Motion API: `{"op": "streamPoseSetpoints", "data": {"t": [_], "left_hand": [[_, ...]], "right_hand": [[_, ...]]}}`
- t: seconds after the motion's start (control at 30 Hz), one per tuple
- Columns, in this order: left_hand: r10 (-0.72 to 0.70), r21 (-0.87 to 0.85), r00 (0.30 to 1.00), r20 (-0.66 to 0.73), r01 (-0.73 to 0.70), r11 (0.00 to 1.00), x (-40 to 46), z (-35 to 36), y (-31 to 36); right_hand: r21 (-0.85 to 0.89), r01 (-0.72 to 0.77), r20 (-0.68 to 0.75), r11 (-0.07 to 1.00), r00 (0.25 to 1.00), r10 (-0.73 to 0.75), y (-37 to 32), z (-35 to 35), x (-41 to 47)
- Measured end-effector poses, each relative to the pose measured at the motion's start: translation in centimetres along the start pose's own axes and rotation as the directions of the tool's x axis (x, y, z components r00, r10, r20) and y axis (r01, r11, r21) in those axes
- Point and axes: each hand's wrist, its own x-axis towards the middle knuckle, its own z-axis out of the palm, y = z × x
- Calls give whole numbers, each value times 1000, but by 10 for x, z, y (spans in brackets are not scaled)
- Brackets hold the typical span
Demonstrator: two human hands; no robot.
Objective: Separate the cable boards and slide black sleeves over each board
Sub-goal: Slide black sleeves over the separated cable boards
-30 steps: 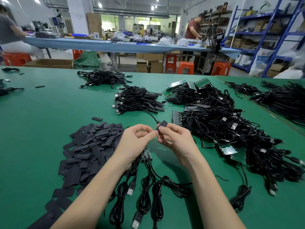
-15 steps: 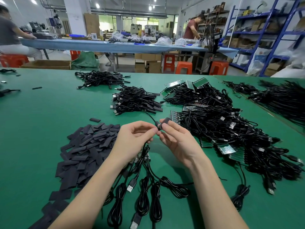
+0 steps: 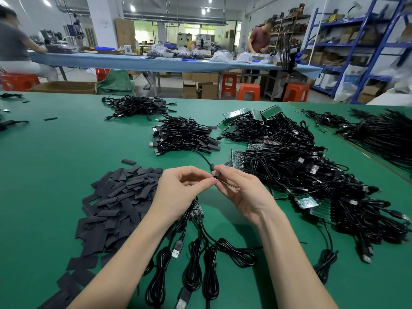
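Fingertips of both my hands meet over the green table (image 3: 66, 166), my left hand (image 3: 178, 192) and my right hand (image 3: 243, 192) pinching a black sleeve (image 3: 216, 174) between thumb and forefinger, where it sits over the end of a thin cable (image 3: 204, 157) that trails off toward the finished bundle (image 3: 185, 136) farther back. The board inside is hidden, so I can't tell how far on the sleeve is. I judge it weighs almost nothing and is soft and flat, so it will collapse if I squeeze its faces; better to hold it by the edges so the mouth stays open. The board will be stiff but thin, with a solder joint I wouldn't want to bend, so I'd hold the board edge, not pull on the cable. More sleeves wait in the loose pile (image 3: 120, 201) at my left, and the unsorted boards and cables (image 3: 312, 179) lie heaped at my right.
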Motion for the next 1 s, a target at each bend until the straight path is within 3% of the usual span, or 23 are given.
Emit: {"op": "streamPoseSetpoints", "data": {"t": [0.57,0.73,1.0], "left_hand": [[58,71,996,-71,-53,996,-2,-1,-3],[54,67,997,-58,-50,996,-1,-1,-3],[43,75,997,-56,-39,996,1,0,-6]], "right_hand": [[-12,-17,-3,1000,1000,17,11,2,0],[-60,36,-13,998,999,-37,9,4,1],[12,152,-71,988,986,-151,15,12,5]]}}
